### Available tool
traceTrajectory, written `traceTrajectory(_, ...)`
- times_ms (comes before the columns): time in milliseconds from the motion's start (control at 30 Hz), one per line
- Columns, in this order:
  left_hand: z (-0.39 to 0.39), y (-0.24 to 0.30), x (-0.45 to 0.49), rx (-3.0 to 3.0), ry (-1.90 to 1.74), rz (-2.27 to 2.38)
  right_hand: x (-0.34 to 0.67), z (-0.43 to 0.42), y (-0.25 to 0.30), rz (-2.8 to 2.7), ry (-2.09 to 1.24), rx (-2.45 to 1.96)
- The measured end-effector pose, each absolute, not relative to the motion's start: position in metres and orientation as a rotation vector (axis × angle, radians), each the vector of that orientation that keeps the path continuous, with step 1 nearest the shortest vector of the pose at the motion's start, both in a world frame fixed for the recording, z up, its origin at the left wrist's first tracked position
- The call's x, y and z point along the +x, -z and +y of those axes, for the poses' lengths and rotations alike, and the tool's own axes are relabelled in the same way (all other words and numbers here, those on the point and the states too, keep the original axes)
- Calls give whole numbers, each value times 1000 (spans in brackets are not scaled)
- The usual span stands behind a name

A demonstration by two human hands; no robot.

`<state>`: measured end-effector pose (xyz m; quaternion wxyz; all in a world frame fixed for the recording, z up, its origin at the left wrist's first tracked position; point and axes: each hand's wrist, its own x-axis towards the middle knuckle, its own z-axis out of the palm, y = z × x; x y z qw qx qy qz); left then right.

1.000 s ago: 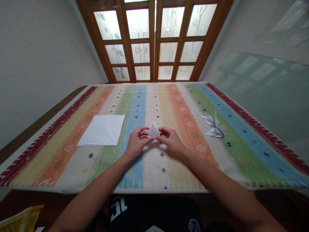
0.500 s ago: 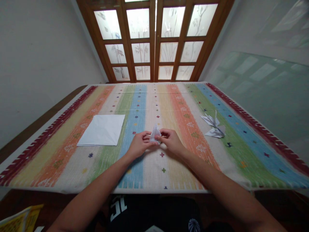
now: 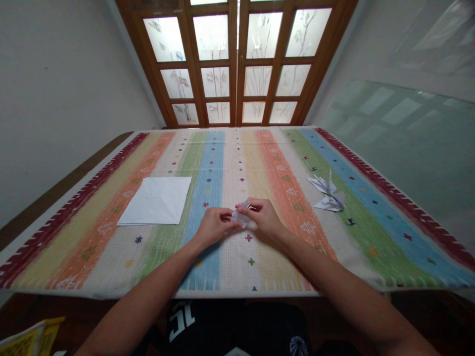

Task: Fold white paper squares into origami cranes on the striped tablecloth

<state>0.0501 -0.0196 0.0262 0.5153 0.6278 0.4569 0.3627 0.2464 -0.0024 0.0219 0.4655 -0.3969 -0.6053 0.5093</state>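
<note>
A small folded piece of white paper is pinched between my two hands, just above the middle of the table's near half. My left hand grips its left and lower side with thumb and fingers. Across its upper right side, my right hand presses it between thumb and fingertips. The fingers cover much of the paper, so its exact folds are hidden. To the left lies a stack of white paper sheets, flat. On the right sit two folded paper cranes, close together.
A striped cloth covers the table. Beyond its far edge stand wooden doors with glass panes. A glass panel leans along the right wall. Down at the lower left is a yellow printed bag.
The paper's upright point has tipped down and to the right. My right fingers have moved over its top, while my left hand stays nearly in place.
</note>
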Motion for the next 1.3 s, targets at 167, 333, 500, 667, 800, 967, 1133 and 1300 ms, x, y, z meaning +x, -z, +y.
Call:
traceTrajectory(167, -20, -28, 49, 1551, -843, 1123, 248, -3, -24, -1501, -1223, -959)
traceTrajectory(333, -21, -30, 49, 1565, -841, 1101, 249, -5, -24, -1555, -1170, -955)
traceTrajectory(500, -19, -30, 50, 1453, -861, 1017, 249, -5, -27, -1496, -1134, -987)
traceTrajectory(667, -15, -27, 48, 1235, -903, 927, 258, -3, -36, -1520, -936, -919)
traceTrajectory(800, -14, -27, 47, 1204, -894, 924, 266, -3, -43, -1678, -794, -897)
traceTrajectory(967, -13, -23, 48, 1200, -890, 914, 267, -4, -45, -1751, -733, -884)
traceTrajectory(1133, -12, -20, 48, 1207, -876, 911, 267, -3, -41, -1727, -684, -899)
traceTrajectory(1300, -12, -21, 48, 1227, -875, 915, 268, -2, -41, -1756, -605, -869)
